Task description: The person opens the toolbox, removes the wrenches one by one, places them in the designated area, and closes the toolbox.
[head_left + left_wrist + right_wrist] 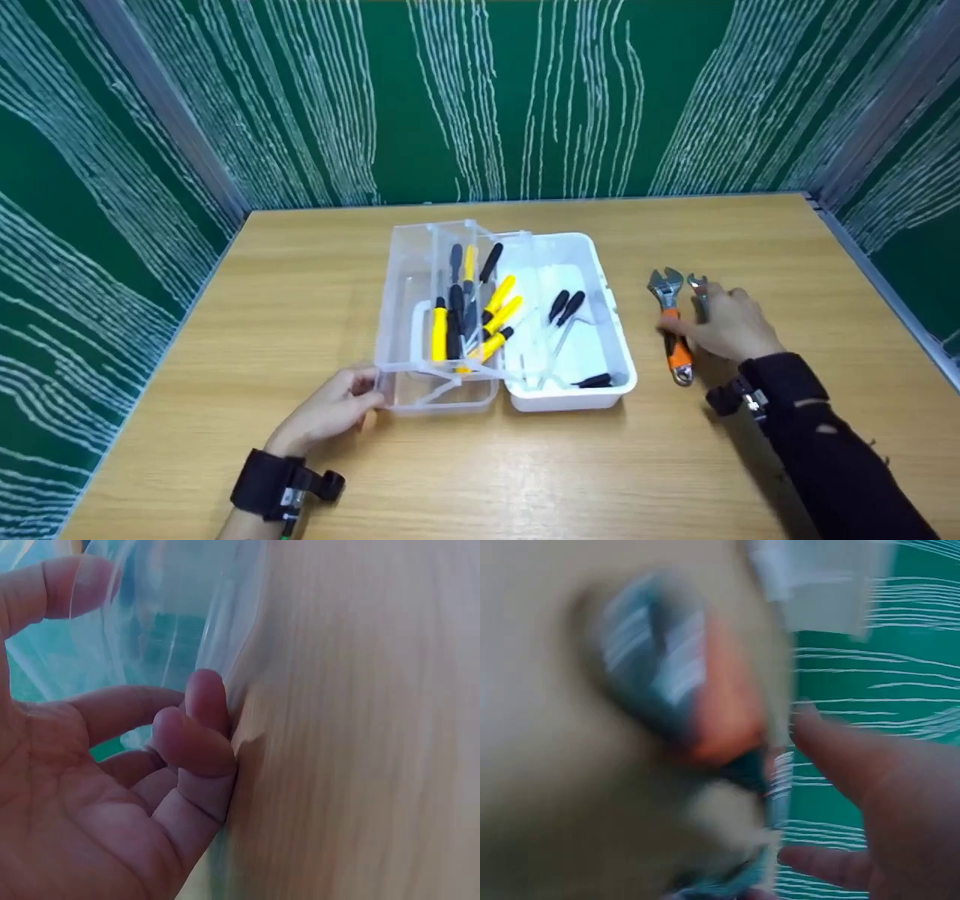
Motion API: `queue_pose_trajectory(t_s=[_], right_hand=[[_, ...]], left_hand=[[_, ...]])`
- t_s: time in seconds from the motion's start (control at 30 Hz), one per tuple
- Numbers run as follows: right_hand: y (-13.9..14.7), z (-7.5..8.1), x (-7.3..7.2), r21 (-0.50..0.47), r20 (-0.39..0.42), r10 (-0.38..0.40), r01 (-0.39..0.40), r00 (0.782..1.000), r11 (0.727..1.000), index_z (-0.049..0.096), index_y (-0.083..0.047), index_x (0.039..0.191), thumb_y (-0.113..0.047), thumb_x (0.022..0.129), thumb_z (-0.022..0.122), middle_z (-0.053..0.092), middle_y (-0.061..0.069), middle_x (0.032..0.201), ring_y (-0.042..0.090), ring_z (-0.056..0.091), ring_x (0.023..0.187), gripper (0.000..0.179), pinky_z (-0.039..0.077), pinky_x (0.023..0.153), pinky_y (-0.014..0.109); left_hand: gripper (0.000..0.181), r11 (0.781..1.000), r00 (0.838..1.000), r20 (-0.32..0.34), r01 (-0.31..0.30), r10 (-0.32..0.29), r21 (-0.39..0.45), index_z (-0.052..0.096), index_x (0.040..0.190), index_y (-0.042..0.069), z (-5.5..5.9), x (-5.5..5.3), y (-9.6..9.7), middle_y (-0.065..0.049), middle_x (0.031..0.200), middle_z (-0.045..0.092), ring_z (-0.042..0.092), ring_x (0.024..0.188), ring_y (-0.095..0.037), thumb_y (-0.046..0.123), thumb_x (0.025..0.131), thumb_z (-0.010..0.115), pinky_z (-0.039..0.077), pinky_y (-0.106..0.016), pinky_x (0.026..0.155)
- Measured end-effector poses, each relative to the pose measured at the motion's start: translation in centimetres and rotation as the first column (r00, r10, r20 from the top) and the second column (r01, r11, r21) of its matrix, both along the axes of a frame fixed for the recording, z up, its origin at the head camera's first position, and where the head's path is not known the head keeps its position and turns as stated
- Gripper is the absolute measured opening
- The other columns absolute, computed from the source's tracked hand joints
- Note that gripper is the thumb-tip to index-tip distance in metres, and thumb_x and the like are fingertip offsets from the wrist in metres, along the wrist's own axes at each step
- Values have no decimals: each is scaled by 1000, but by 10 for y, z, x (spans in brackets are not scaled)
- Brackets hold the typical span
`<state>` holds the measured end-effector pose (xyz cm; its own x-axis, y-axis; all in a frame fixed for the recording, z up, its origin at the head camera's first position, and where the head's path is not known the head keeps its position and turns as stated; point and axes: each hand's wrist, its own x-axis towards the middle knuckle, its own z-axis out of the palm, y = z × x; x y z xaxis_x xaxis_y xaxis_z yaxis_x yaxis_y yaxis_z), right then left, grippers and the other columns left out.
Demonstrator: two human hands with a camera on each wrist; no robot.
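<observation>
My left hand holds the near left corner of the toolbox's clear lid. In the left wrist view the thumb shows against the clear plastic, with curled fingers low by the table. Yellow and black-handled screwdrivers lie in the clear lid side. My right hand is over a smaller metal wrench, hiding most of it. Its thumb reaches to the orange-and-black handle of an adjustable wrench. In the right wrist view this adjustable wrench is blurred, with the thumb extended near it.
The white toolbox base adjoins the lid and holds several black-handled tools. Both lie on a wooden table. Green panels with white streaks stand around the back and sides, joined by metal posts.
</observation>
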<state>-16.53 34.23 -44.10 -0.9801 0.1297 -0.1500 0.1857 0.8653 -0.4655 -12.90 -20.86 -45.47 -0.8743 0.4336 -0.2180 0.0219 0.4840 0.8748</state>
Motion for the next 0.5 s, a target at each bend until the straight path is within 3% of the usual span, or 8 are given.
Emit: queue_pose_trajectory(t_s=[0.1, 0.2, 0.37, 0.5], right_hand=[[8, 4, -6, 16, 111, -10, 8, 994, 1000, 20, 16, 161, -61, 93, 76, 46, 48, 132, 44, 56, 99, 117, 52, 73, 42], [12, 11, -11, -32, 211, -14, 21, 977, 999, 20, 18, 156, -47, 92, 80, 51, 42, 124, 40, 60, 98, 109, 54, 74, 39], [32, 18, -10, -7, 345, -2, 4, 939, 1000, 39, 20, 138, -38, 93, 76, 58, 31, 112, 36, 61, 96, 82, 56, 73, 35], [47, 14, -7, -2, 351, 80, -85, 933, 996, 60, 15, 108, -32, 92, 71, 62, 13, 85, 25, 61, 76, 50, 51, 63, 31]], left_hand=[[11, 999, 994, -97, 38, -40, -29, 63, 89, 7, -3, 5, 19, -6, 99, 59, 55, 76, -15, 12, 97, 67, 47, -20, 63], [9, 995, 976, -194, 90, -97, -44, 73, 98, 8, -7, 12, 36, -5, 99, 66, 59, 87, -14, 16, 98, 71, 51, -22, 75], [19, 979, 951, -232, 202, -203, -28, 76, 103, 15, -11, 28, 63, -1, 98, 70, 61, 85, -6, 33, 102, 73, 54, -21, 77], [25, 950, 919, -242, 309, -311, -46, 75, 106, 15, -10, 40, 80, 1, 96, 69, 59, 83, -1, 39, 101, 75, 54, -19, 76]])
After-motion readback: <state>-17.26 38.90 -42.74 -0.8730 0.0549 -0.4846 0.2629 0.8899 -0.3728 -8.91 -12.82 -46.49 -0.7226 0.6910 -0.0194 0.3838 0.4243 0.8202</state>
